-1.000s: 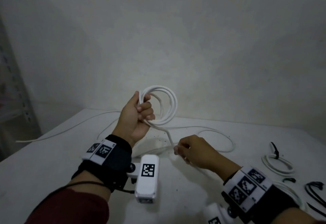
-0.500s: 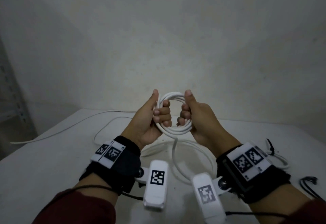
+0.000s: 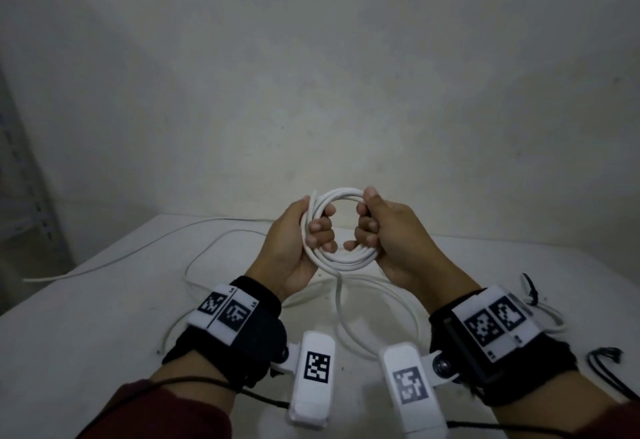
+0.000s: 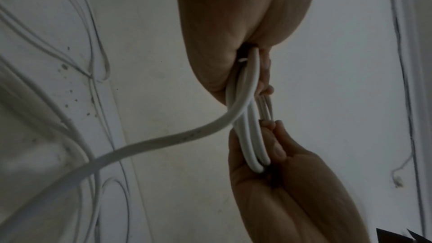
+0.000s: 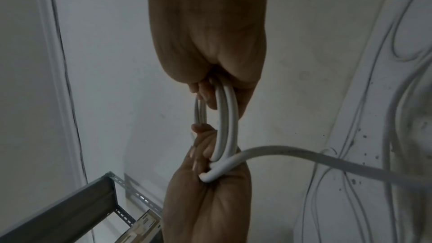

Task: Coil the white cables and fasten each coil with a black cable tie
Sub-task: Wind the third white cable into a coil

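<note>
Above the white table (image 3: 86, 352), I see my left hand (image 3: 294, 241) and right hand (image 3: 391, 241) each curled tight round opposite sides of the white cable coil (image 3: 341, 258), held upright between them. From the head view alone, a tied coil (image 3: 540, 310) lies far right. Only my right wrist view shows the grey metal shelf frame (image 5: 58, 210); both wrist views show the loose tail (image 4: 140, 145) trailing off the coil.

Your left hand (image 3: 294, 241) grips the coil's (image 3: 341, 258) left side, your right hand (image 3: 388, 241) its right, above the table (image 3: 104, 317); a tied coil (image 3: 540, 307) lies far right.
</note>
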